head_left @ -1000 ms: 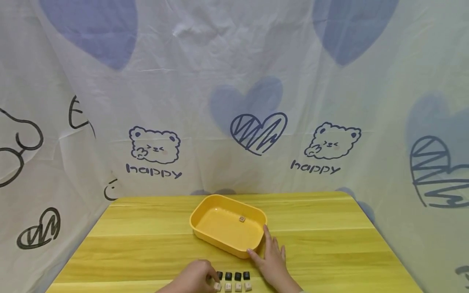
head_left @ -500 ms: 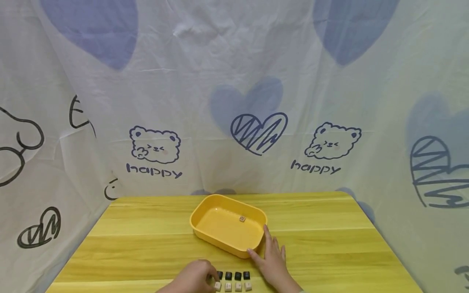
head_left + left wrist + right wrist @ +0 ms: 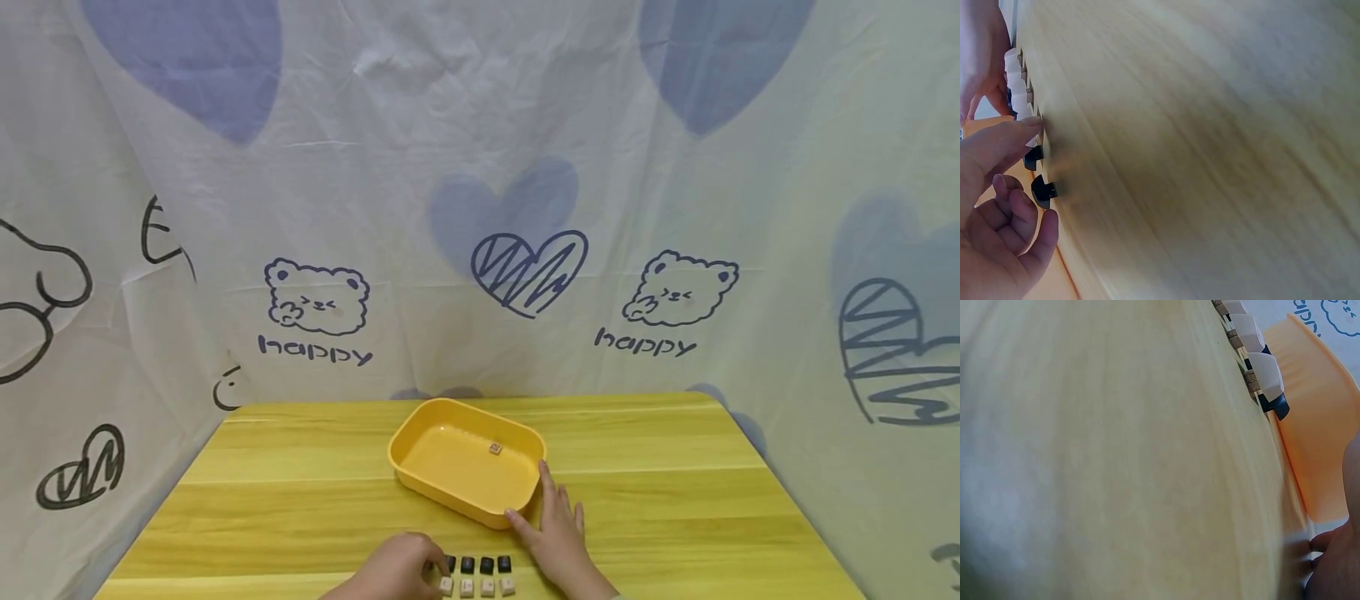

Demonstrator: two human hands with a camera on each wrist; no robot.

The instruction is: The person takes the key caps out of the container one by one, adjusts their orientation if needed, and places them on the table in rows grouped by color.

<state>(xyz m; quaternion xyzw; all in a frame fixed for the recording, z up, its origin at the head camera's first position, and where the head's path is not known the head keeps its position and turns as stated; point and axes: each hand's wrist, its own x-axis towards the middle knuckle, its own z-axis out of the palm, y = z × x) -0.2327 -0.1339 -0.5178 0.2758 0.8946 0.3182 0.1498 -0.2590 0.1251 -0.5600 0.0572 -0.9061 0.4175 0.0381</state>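
White keycaps [image 3: 467, 587] and black keycaps [image 3: 487, 565] stand in two short rows near the table's front edge. My left hand [image 3: 401, 567] is at the left end of these rows, a fingertip touching a white keycap. In the left wrist view, two black keycaps [image 3: 1041, 191] show in the gap between its spread fingertips; the other fingers are bent. My right hand [image 3: 558, 537] rests against the near right corner of a yellow plastic tray [image 3: 401, 461], thumb on the front side and straight fingers along the right side. A small beige keycap-like piece [image 3: 496, 448] lies inside the tray.
The yellow wood-grain table [image 3: 675, 483] extends to both sides of the tray. A white cloth [image 3: 450, 350] with blue hearts and bear drawings hangs behind and beside the table.
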